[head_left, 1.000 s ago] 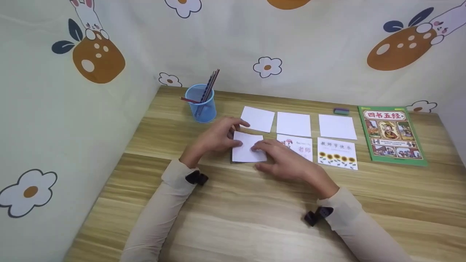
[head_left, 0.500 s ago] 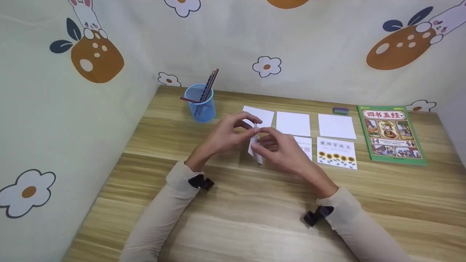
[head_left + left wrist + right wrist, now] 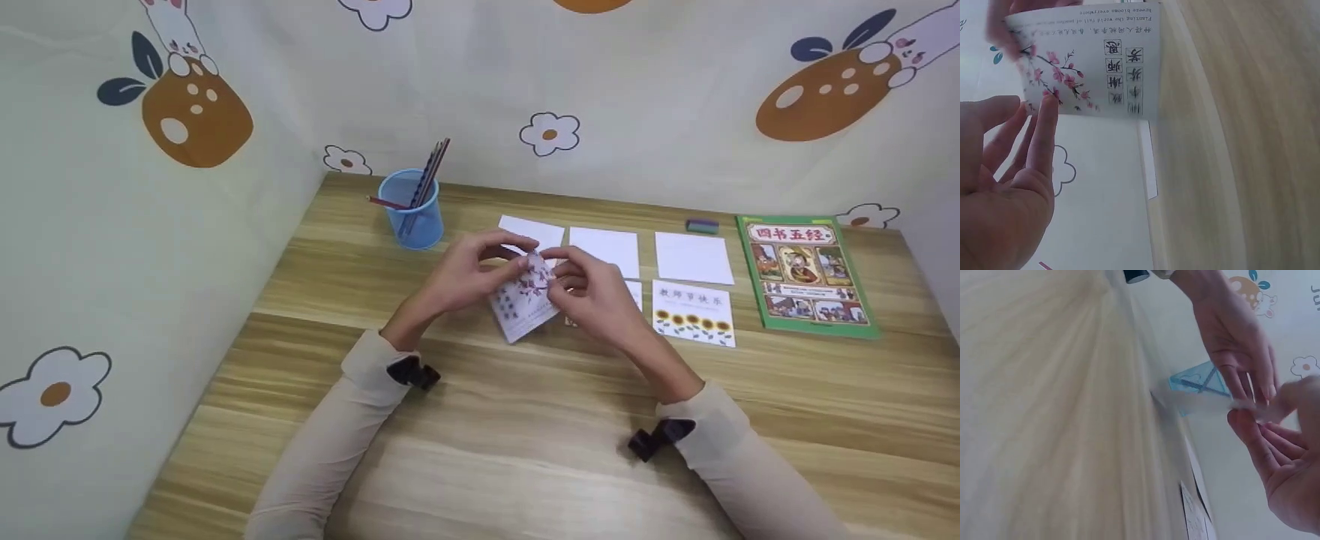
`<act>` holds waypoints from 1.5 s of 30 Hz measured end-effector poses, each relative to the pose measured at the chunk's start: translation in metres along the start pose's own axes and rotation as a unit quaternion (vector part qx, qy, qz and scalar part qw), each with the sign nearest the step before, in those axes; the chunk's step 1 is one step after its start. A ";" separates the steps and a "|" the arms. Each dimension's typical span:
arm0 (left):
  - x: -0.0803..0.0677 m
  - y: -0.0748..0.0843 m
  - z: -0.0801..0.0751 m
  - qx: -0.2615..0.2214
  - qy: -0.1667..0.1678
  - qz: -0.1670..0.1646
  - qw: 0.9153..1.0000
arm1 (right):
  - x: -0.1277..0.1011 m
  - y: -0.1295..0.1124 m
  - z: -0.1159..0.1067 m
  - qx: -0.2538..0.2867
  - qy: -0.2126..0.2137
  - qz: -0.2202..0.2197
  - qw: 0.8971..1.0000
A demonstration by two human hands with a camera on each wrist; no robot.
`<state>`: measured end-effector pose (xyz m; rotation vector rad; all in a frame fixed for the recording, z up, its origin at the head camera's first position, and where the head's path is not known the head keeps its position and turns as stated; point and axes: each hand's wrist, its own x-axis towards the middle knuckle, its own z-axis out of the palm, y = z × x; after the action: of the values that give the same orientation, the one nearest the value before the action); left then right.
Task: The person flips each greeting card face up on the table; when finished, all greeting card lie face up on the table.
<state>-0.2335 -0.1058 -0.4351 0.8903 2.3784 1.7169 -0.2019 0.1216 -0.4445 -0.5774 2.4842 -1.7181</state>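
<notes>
2 hands, the left hand (image 3: 469,279) and right hand (image 3: 592,296), pinch 1 flower-printed card (image 3: 523,304) by its top edge, lifted above the table (image 3: 525,420). It hangs just right of the blue pencil cup (image 3: 411,211).

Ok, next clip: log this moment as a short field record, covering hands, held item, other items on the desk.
left hand: pinches the card's upper edge
right hand: pinches the same card from the other side
held item: plum-blossom greeting card, lifted off the desk, printed face to the camera
desk: light wood grain
cards lying flat: three blank white cards; sunflower card
other items: blue pencil cup, green picture book, small eraser
</notes>
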 end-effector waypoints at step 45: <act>-0.011 -0.014 -0.009 0.304 -0.172 -0.135 0.927 | -0.001 0.030 -0.005 -0.276 -0.079 -0.057 0.956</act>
<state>-0.2331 -0.1218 -0.4469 0.7799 2.6396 0.6550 -0.2105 0.1353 -0.4702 -0.8705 2.8460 -0.9287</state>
